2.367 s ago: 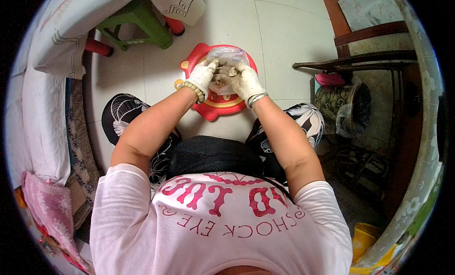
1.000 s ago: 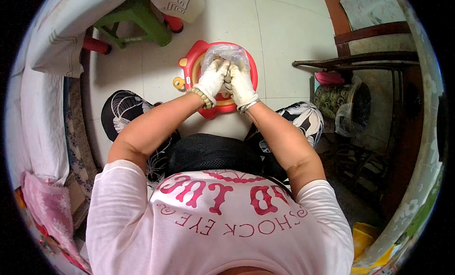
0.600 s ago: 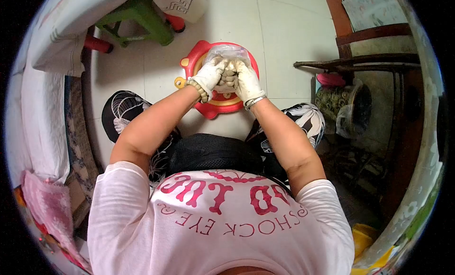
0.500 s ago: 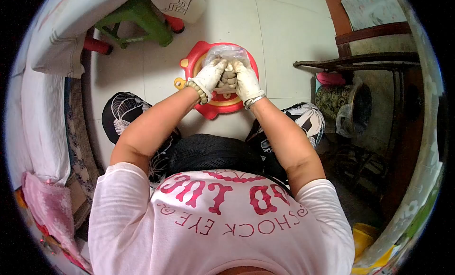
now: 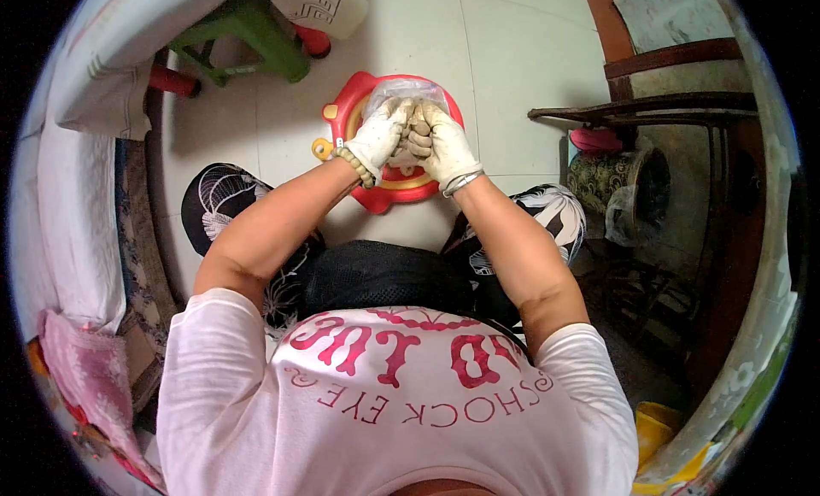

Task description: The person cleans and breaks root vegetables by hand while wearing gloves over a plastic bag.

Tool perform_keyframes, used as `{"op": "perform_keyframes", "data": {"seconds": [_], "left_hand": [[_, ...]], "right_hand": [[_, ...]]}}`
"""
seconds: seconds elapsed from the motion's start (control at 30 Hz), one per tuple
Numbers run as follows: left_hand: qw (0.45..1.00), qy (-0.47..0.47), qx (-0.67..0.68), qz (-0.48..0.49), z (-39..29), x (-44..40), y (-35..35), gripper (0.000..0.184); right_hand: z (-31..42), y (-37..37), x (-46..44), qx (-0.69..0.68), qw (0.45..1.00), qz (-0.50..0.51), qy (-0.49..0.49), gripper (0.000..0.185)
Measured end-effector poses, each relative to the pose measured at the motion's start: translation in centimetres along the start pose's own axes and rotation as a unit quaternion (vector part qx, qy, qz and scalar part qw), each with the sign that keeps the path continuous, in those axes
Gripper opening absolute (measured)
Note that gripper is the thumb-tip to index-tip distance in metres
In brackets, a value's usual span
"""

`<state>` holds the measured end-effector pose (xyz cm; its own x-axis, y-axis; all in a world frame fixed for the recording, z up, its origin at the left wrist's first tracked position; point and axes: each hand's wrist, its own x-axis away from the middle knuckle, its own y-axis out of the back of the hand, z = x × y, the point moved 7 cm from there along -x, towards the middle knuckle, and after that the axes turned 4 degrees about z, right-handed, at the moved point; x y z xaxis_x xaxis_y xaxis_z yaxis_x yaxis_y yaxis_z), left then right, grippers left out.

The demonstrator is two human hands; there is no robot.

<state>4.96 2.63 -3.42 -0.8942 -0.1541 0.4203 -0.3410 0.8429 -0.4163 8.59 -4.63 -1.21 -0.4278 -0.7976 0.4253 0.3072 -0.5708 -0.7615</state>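
Holds white-gloved left hand (image 5: 378, 137) and right hand (image 5: 442, 146) together over round red-and-yellow plastic object (image 5: 383, 199); cannot tell grip's contents. Might tear transparent plastic bag (image 5: 410, 89), above same object, by pulling hard.

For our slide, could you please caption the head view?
Gloved left hand and right hand meet at a clear plastic bag over a red plastic object.

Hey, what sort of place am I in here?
Probably a room in a home, though I can't tell which one: there's a green stool on a pale tiled floor, and a white cloth drapes down nearby.
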Motion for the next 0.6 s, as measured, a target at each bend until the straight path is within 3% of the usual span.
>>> {"op": "perform_keyframes", "data": {"seconds": [0.1, 0.2, 0.33, 0.43, 0.53, 0.6], "left_hand": [[0.996, -0.056, -0.062, -0.030, -1.3, -0.1, 0.4, 0.033], [1.000, -0.008, -0.017, 0.014, -1.0, 0.5, -0.1, 0.030], [0.999, 0.023, -0.035, -0.005, 0.5, 0.1, 1.0, 0.031], [0.999, 0.028, 0.022, -0.040, 1.1, 0.0, 1.6, 0.032], [0.998, 0.052, 0.003, 0.017, 2.6, -1.7, 2.7, 0.037], [0.991, 0.100, 0.084, 0.031, 4.1, -2.5, 3.0, 0.042]], "right_hand": [[1.0, 0.2, -0.1, 0.001, 1.000, 0.003, 0.023, 0.027], [1.0, 0.7, -0.3, 0.020, 0.999, -0.019, 0.028, 0.029], [0.6, 1.2, -0.2, 0.091, 0.992, -0.080, 0.030, 0.022], [0.7, 1.4, 0.5, 0.179, 0.974, -0.142, -0.002, 0.029], [0.5, 3.2, 0.0, 0.270, 0.948, -0.166, -0.038, 0.037], [-0.2, 4.6, -0.7, 0.309, 0.935, -0.166, -0.045, 0.040]]}}
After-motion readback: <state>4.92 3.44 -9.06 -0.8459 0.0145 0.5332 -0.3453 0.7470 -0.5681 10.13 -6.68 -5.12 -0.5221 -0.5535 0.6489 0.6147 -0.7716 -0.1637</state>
